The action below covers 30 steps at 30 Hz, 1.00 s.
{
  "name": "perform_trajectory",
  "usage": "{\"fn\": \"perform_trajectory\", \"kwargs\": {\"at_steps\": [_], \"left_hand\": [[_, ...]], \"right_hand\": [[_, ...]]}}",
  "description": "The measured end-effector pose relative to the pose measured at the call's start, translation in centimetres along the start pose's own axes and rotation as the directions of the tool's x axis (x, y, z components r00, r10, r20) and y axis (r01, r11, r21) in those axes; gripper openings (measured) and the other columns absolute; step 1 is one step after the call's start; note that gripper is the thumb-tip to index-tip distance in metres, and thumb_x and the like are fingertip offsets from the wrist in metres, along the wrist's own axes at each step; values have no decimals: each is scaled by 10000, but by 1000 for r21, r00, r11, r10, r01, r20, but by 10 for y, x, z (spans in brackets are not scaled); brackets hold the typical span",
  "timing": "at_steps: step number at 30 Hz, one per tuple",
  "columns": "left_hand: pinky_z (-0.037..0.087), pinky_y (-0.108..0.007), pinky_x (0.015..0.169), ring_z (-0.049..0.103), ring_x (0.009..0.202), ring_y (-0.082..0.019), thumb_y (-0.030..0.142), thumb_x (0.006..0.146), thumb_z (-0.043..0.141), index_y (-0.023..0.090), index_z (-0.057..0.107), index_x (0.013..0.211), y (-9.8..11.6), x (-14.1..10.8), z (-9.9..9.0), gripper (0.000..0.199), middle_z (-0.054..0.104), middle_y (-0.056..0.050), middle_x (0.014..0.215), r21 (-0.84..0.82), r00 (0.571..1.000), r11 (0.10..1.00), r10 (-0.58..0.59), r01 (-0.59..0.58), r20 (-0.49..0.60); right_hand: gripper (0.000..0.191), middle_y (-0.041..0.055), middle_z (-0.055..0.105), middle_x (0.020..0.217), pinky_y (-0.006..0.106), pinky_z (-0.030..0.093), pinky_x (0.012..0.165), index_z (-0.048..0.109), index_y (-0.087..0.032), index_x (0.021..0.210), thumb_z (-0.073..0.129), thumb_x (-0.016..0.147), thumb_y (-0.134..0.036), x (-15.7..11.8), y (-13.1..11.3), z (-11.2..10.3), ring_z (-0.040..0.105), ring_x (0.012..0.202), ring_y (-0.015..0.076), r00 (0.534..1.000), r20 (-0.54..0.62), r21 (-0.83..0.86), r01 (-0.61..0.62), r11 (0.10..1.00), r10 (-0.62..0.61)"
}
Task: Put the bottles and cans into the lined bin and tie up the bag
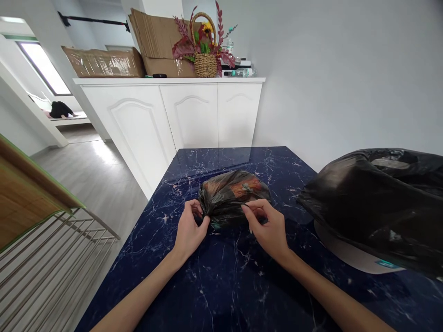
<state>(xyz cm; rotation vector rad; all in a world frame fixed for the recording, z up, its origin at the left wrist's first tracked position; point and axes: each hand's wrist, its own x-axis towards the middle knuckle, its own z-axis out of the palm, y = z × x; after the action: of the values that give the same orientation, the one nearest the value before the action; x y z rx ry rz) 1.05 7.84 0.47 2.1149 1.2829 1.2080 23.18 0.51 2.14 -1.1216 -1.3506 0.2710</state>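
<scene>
A black plastic bag (235, 191), thin enough to show something orange-brown inside, lies on the dark blue marbled table (221, 281). Its gathered end points left. My left hand (190, 228) pinches that gathered end between thumb and fingers. At the bag's near right side, my right hand (268, 226) has thumb and index finger pressed together on a bit of the black plastic. What exactly is inside the bag cannot be made out.
At the right, a large black bag (374, 203) covers a pale rounded object (353, 253) on the table. Behind stands a white cabinet (138, 124) with cardboard boxes (107, 63), a flower basket (205, 65) and bottles (242, 72). A metal rack (62, 244) is at the left.
</scene>
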Motion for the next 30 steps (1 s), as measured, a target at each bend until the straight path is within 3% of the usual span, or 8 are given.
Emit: {"fn": "perform_trajectory", "kwargs": {"at_steps": [4,8,12,15,19,22,25,30], "left_hand": [[516,-311,702,633,755,-173,252,949,581,260,520,1083,7,-3,-1,148,611,19,863,-44,994,996,79,-76,74],[512,-315,744,602,759,-170,242,994,543,254,569,1063,15,-5,-2,74,573,24,824,-73,984,986,156,-150,90],[528,-358,855,611,955,-212,258,1020,556,249,544,1007,18,-5,-2,20,584,-40,1010,-77,984,981,178,-176,23],[538,-404,950,597,1115,-253,265,995,629,250,526,985,18,-4,-2,104,559,-81,1142,-43,981,981,185,-188,-55],[542,-428,969,594,1112,-266,249,973,651,256,499,935,19,-5,-4,157,544,-79,1124,31,965,977,212,-210,-153],[544,-423,934,602,1084,-266,226,975,612,262,501,965,18,-5,-6,118,564,-77,1109,30,966,978,208,-206,-152],[539,-398,868,596,1012,-254,194,956,588,263,487,967,16,-3,-7,123,561,-67,1066,24,969,981,193,-192,-153],[522,-353,780,569,854,-207,260,992,606,258,531,1001,9,0,-7,75,543,-43,1002,8,978,991,135,-136,-159]], "right_hand": [[101,-29,622,758,266,498,519,671,-255,1080,679,1027,-341,2,-4,-2,582,560,133,989,149,57,8,998,-17],[141,20,690,889,267,531,576,735,-259,1128,637,1049,-320,3,-9,-8,624,635,135,900,409,63,138,988,-151],[195,31,703,852,275,496,548,726,-253,995,554,1085,-276,1,-12,-10,603,592,132,904,355,1,252,968,-236],[161,79,722,1033,284,507,555,703,-258,1155,567,1072,-239,6,-18,-8,602,582,117,914,259,-132,355,925,-314],[351,100,726,1325,279,539,665,673,-285,1323,489,1064,-135,38,-32,-3,718,793,147,875,348,-284,439,852,-335],[600,66,707,1415,285,550,736,577,-319,1486,546,951,-49,67,-33,6,744,1032,218,772,585,-251,463,850,-248],[836,46,783,1194,286,493,659,494,-304,1561,651,797,-2,84,-25,18,747,924,245,657,738,-241,469,850,-154],[421,31,753,935,288,372,592,667,-223,1291,633,892,-96,93,-23,28,666,718,188,854,500,-380,364,850,-142]]}}
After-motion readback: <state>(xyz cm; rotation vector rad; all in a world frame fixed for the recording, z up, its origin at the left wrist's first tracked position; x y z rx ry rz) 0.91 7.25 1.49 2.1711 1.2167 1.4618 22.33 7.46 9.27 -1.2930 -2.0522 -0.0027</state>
